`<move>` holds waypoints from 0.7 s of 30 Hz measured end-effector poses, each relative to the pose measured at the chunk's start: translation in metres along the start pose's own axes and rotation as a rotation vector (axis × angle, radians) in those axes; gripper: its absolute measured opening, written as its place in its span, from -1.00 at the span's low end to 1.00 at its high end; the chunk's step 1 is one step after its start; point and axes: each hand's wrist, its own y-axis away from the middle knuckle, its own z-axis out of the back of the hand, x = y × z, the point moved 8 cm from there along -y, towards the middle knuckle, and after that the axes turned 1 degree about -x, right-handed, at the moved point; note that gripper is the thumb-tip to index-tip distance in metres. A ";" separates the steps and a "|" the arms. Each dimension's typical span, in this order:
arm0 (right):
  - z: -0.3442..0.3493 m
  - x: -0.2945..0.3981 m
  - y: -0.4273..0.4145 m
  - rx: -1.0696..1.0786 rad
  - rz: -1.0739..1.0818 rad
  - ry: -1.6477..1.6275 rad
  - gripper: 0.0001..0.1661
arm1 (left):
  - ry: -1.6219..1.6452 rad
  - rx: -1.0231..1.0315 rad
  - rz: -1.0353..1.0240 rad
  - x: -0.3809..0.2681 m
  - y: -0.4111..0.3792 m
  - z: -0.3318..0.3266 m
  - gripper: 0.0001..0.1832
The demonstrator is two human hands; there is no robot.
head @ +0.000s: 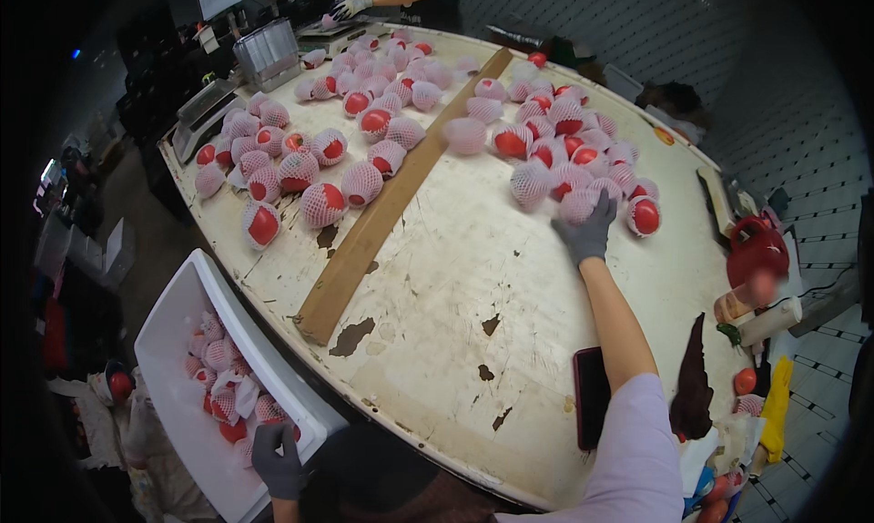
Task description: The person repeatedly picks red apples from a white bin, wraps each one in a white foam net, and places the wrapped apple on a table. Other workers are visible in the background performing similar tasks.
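My right hand [593, 229], in a grey glove, reaches across the worn white table [437, 284] and rests its fingers on a red fruit in pink foam netting [579, 206], at the near edge of a pile of similar fruits [570, 175]. Whether the fingers grip it is not clear. My left hand [278, 458], also gloved in grey, is at the near rim of a white foam box [273, 379] at lower left, its fingers curled. Several netted red fruits [222, 356] lie inside that box. Any item in the left hand cannot be made out.
A wooden strip [403, 202] divides the table, with more netted fruits [321, 205] on its left. A phone [593, 398] lies by my right forearm. A red jug [756, 253] and bottles stand at the right edge. Across the table, a co-worker's gloved hands [351, 5] are near a scale [334, 38].
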 end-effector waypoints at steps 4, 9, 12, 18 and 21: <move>-0.041 -0.003 -0.039 -0.066 -0.161 0.224 0.39 | -0.088 0.019 0.018 0.001 0.000 -0.001 -0.96; -0.071 -0.019 -0.086 -0.085 -0.258 0.375 0.36 | -0.208 0.024 0.056 0.022 0.007 -0.003 -0.95; -0.078 -0.041 -0.111 -0.015 -0.345 0.422 0.36 | -0.208 0.017 0.064 0.016 -0.001 -0.006 -0.96; -0.081 -0.037 -0.127 0.154 -0.318 0.339 0.38 | -0.186 -0.016 0.005 0.007 -0.011 -0.010 -0.95; -0.084 -0.035 -0.111 0.207 -0.232 0.355 0.41 | -0.193 -0.025 0.014 0.007 -0.006 -0.004 -0.96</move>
